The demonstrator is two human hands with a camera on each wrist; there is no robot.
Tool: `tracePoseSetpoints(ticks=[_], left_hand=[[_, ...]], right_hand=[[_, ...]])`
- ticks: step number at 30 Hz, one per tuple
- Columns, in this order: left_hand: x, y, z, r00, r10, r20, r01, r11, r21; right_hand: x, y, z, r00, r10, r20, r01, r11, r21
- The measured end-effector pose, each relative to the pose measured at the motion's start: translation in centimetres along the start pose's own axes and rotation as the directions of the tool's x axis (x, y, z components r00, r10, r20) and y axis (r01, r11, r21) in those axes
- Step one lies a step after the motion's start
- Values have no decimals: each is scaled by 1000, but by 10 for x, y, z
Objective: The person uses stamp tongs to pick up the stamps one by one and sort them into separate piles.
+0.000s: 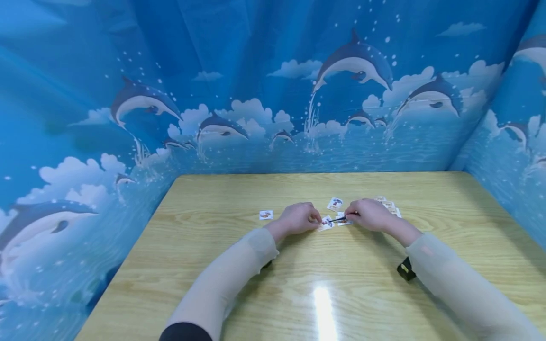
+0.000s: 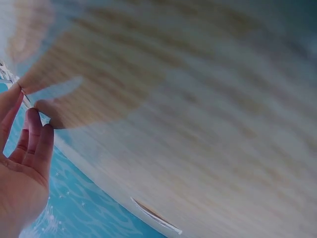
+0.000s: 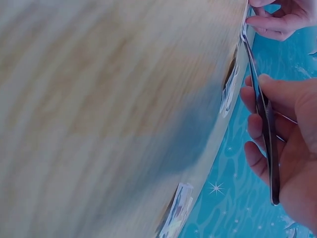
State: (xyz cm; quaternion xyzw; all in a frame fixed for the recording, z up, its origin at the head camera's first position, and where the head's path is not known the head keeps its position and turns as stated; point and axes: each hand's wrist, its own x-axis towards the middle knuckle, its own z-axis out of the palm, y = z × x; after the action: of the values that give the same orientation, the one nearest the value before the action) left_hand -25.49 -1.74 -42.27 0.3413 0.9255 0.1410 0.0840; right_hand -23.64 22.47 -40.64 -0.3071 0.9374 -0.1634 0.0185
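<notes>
Thumb and forefinger of the left hand [image 1: 297, 219] [image 2: 25, 173] pinch the near-left edge of a small white picture card [image 1: 326, 224] on the table. The right hand [image 1: 370, 215] [image 3: 292, 134] grips dark metal tweezers [image 1: 340, 219] [image 3: 265, 109] between thumb and curled fingers. Their tips reach left onto that same card; whether they grasp anything on it is too small to tell. A second card [image 1: 343, 221] lies under the tweezers, beside the right fingertips. Behind, between the hands, lies a tilted card [image 1: 335, 204].
Another card [image 1: 266, 215] lies left of the left hand. Several overlapping cards [image 1: 390, 205] lie beyond the right hand. The wooden table [image 1: 213, 203] ends at a blue dolphin-print curtain [image 1: 256, 147]. Dark wrist devices show under both sleeves.
</notes>
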Motion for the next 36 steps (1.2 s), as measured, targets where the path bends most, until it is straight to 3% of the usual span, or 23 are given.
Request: tracePoseSetpoints(ticks=[13, 23, 30, 36], left_hand=[[1, -6, -1, 999, -2, -38, 2, 1000, -2], [4, -7, 2, 999, 0, -41, 0, 1000, 1], [3, -4, 2, 999, -1, -32, 1, 1000, 5], [2, -2, 1, 1000, -3, -23, 3, 1000, 7]], right_hand=[[-7, -9, 4, 998, -55, 20, 54, 998, 29], [1, -7, -3, 996, 49, 68, -54, 996, 73], [2, -5, -4, 997, -8, 80, 2, 997, 76], [1, -6, -2, 996, 33, 79, -38, 997, 71]])
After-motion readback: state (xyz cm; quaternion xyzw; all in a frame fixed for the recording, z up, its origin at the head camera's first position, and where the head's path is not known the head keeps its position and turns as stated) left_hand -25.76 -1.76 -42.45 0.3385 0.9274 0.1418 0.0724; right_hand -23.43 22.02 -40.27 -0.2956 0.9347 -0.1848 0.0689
